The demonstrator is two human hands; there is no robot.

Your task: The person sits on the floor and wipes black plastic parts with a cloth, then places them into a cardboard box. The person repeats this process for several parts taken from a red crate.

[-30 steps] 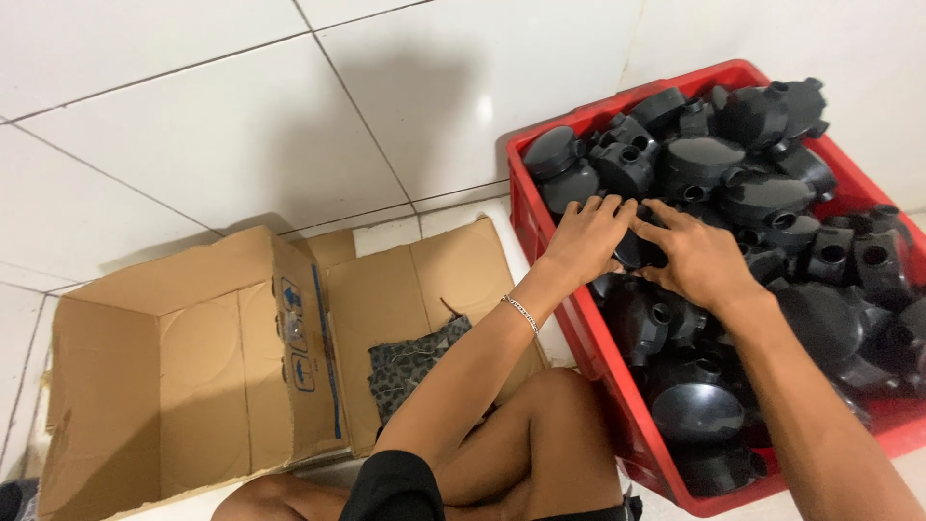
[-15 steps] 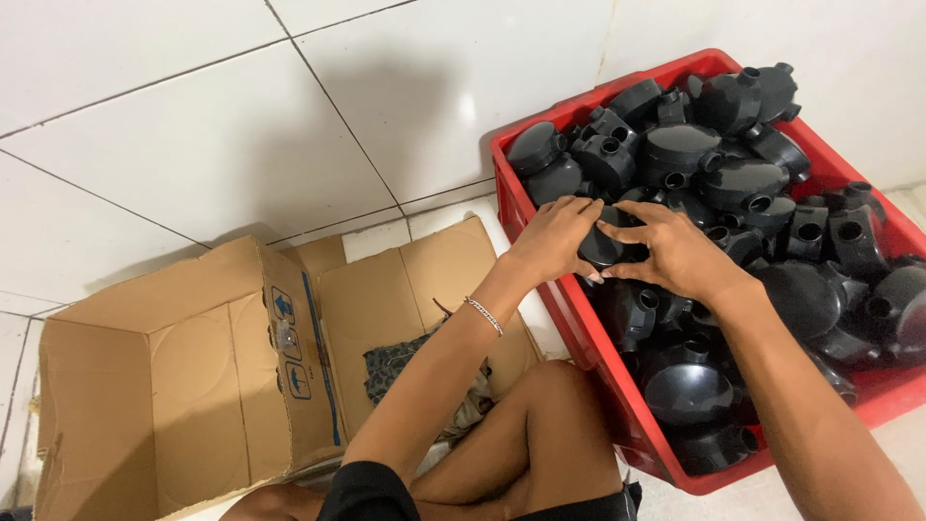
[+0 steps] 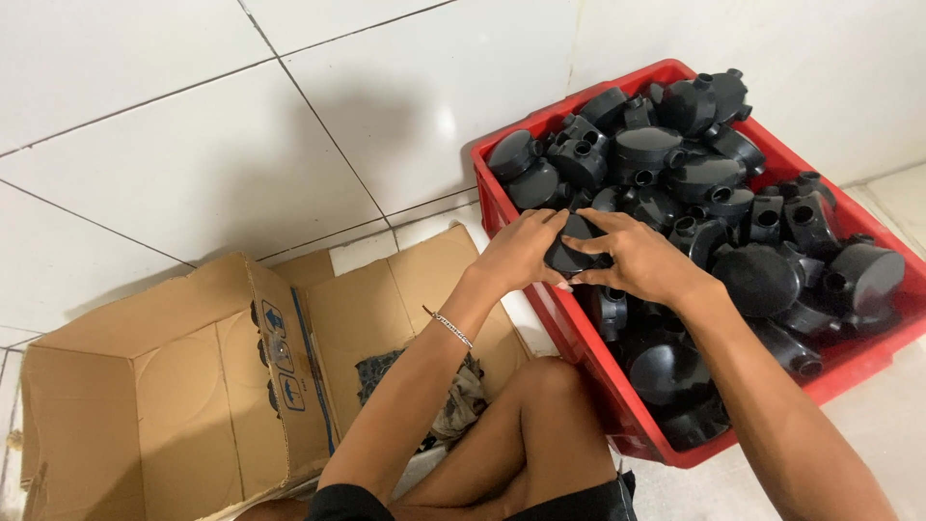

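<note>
While an open cardboard box lies on the white tile floor at the left, the left hand and the right hand both wrap their fingers around one black plastic part. They hold it over the left edge of the red crate, which is full of more black parts.

The crate is bright red, and the plastic parts piled in it are all glossy black. The open cardboard box is plain brown with small blue printed symbols on one flap. White tiles with dark grey grout lines surround everything. The bracelet is silver.
</note>
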